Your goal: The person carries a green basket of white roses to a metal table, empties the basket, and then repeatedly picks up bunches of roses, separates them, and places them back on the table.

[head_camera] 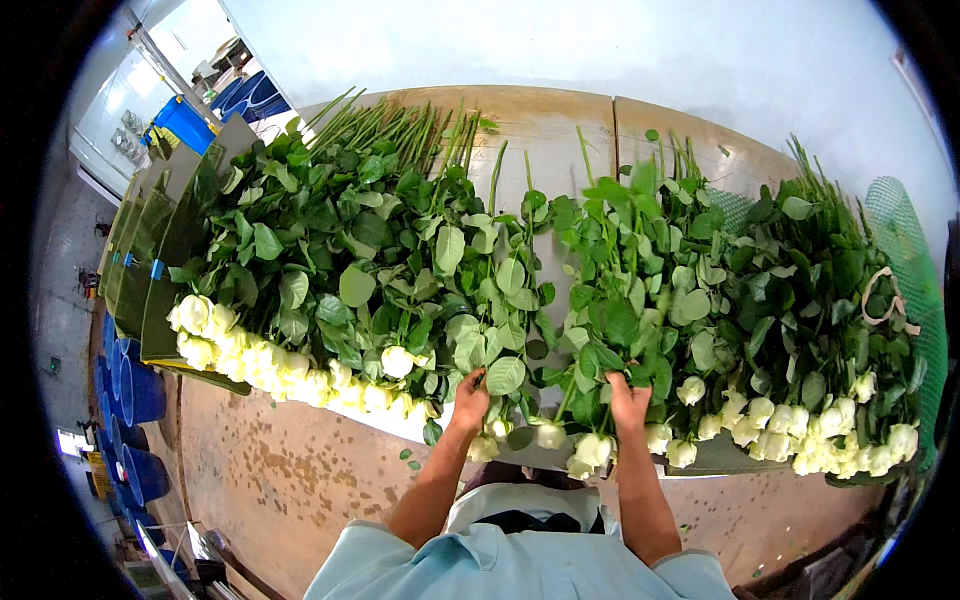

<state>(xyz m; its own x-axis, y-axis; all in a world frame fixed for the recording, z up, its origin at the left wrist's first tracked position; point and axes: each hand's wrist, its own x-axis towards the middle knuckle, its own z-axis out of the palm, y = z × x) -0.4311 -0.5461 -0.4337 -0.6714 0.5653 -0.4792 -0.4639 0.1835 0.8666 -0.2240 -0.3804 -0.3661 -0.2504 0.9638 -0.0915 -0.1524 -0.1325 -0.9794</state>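
Long-stemmed white roses lie side by side on a metal-topped table, their heads towards me. My left hand (471,403) has its fingers closed at the leafy stem of a rose (482,449), just above the bloom. Farther right, my right hand (628,403) grips among the leaves of a few roses (593,451); its fingertips are partly hidden by foliage. Another rose head (550,436) hangs at the table edge between my hands. To the left lies a dense row of roses (281,369), and a second pile (780,420) lies on the right.
Upright dark green divider panels (176,247) stand at the table's left end. Green plastic mesh (896,232) lies at the right, near a beige strap loop (885,296). Blue buckets (142,390) line the floor at left. A white wall (562,45) rises behind the table.
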